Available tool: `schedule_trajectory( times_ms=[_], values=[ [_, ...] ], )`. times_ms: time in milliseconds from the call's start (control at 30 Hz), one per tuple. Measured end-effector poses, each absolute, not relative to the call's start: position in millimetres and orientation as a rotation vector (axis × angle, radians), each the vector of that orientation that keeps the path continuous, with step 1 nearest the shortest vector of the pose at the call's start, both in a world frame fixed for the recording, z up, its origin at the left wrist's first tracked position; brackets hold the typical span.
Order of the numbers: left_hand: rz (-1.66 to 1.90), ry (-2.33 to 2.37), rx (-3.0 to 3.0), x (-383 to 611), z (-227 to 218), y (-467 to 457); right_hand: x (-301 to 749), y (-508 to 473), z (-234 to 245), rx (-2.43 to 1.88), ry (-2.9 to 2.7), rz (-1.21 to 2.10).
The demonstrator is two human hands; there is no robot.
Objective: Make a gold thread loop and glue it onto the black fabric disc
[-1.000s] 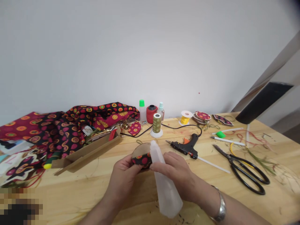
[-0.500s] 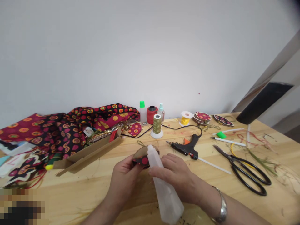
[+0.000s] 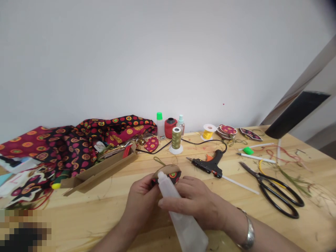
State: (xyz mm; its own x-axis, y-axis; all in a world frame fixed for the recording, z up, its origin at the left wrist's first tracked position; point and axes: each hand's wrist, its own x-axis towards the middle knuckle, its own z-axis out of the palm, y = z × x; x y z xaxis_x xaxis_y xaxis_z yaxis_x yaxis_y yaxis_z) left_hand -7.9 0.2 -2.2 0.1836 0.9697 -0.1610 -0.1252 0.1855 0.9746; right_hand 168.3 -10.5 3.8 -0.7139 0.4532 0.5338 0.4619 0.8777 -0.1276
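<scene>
Between the fingers of my left hand [image 3: 143, 197] is a small patterned fabric piece [image 3: 173, 175], dark with red and green motifs and a tan inner face. A thin olive cord [image 3: 159, 161] sticks out beyond its far edge. My right hand [image 3: 199, 203] is wrapped round a translucent white glue bottle [image 3: 187, 229], its nozzle angled up and left, in front of the fabric piece. Whether the nozzle touches the fabric cannot be made out. Part of the piece is hidden behind the bottle and my fingers.
A black glue gun [image 3: 210, 164] and black-handled scissors [image 3: 273, 190] lie to the right. Olive thread [image 3: 176, 139] stands behind my hands. Leftward are a cardboard tray [image 3: 105, 171] and heaped patterned cloth [image 3: 78, 140]. A dark cylinder [image 3: 296, 115] juts in at far right.
The bottle's nozzle has shifted left and slightly down across the fabric piece, which now shows more on its right side. My left hand still holds the piece.
</scene>
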Motion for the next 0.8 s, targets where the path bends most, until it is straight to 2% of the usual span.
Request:
schedule_trajectory(
  times_ms=[367,800],
  values=[
    [1.026,1.088,1.099,-10.6,-5.5,0.0,170.9,-13.0,6.2,-0.649,-2.282,-0.011],
    [1.009,1.098,1.189,-6.2,2.4,-1.8,171.9,-13.8,11.2,-0.582,-2.337,-0.090]
  ],
)
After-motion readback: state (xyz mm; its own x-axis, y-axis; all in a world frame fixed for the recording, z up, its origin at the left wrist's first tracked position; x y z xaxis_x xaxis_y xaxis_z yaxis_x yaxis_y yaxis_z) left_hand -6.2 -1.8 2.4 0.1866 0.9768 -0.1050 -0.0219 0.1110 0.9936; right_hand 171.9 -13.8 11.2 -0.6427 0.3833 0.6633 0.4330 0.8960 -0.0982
